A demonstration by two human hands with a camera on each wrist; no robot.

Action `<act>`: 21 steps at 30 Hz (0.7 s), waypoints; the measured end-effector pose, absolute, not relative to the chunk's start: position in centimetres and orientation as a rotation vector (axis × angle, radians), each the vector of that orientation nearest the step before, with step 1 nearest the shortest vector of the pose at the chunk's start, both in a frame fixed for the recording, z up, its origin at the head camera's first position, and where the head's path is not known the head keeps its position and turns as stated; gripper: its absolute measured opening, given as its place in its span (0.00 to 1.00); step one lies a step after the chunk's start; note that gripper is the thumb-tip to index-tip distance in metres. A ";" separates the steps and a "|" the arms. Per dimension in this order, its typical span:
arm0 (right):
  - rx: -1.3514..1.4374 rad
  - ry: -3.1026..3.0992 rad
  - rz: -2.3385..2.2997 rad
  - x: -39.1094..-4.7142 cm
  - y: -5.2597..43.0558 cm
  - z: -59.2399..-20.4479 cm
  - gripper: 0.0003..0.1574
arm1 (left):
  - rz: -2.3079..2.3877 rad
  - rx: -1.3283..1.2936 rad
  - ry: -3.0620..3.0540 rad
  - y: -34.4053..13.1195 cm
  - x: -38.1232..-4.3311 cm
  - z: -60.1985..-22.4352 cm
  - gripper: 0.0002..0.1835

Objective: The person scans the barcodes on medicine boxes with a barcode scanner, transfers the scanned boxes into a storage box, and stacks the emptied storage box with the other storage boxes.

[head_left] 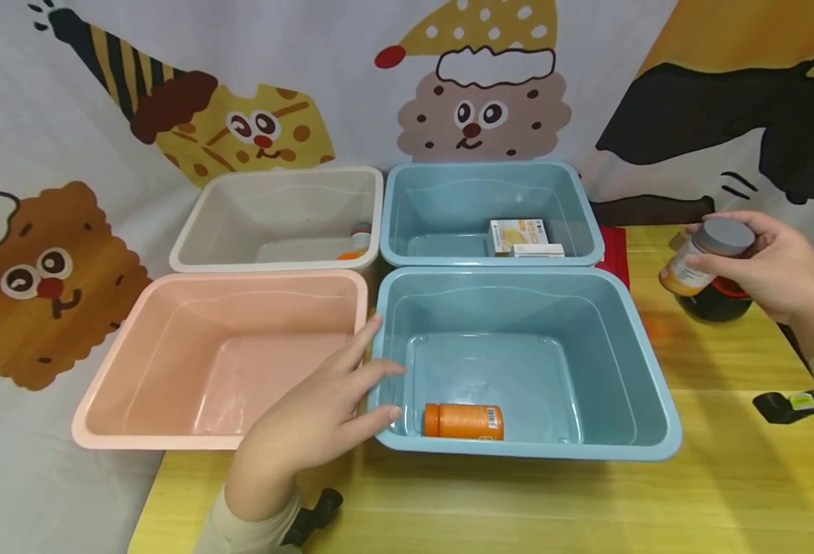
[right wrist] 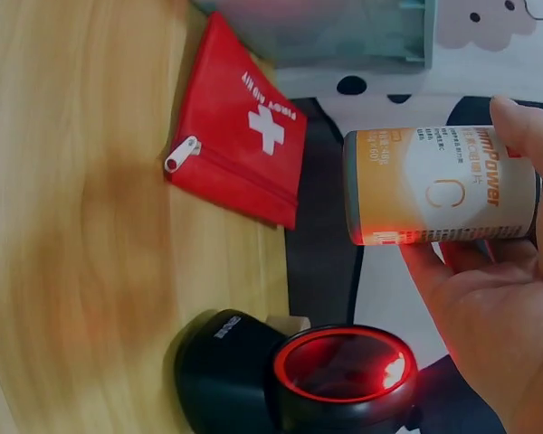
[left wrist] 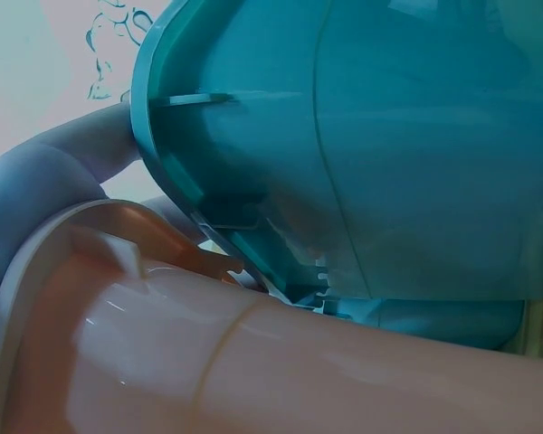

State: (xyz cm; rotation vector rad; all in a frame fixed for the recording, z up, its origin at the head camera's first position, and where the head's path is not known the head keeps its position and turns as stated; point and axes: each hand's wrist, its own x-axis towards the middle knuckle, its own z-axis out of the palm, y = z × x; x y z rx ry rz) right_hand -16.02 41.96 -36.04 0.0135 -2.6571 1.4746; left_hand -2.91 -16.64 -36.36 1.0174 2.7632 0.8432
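Note:
My right hand (head_left: 791, 269) grips a supplement bottle (head_left: 692, 265) with a grey lid, tilted above the right side of the table. In the right wrist view the bottle (right wrist: 434, 185) shows an orange and white label with a large C. Below it stands a black desktop scanner (right wrist: 224, 366) with a glowing red ring. My left hand (head_left: 310, 415) has its fingers spread at the left rim of the front blue bin (head_left: 528, 454), beside the pink bin (head_left: 158, 442). An orange bottle (head_left: 464, 422) lies on its side inside the front blue bin.
The rear blue bin (head_left: 442, 219) holds small boxes (head_left: 520, 235). A beige bin (head_left: 261, 208) beside it contains a bottle (head_left: 360, 237) and something orange. A red first aid pouch (right wrist: 240, 136) lies behind the scanner. A printed curtain (head_left: 358, 92) hangs behind the bins.

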 end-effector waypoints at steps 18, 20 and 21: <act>-0.011 -2.752 1.436 -17.6 43.8 -37.3 0.34 | 0.841 1.019 2.765 -16.6 -3.0 -36.3 0.24; -0.008 -2.737 1.453 -17.6 43.9 -37.3 0.35 | 0.842 1.019 2.761 -16.6 -3.0 -36.3 0.24; -0.003 -2.728 1.461 -17.6 43.8 -37.2 0.35 | 0.842 1.018 2.759 -16.6 -3.0 -36.2 0.24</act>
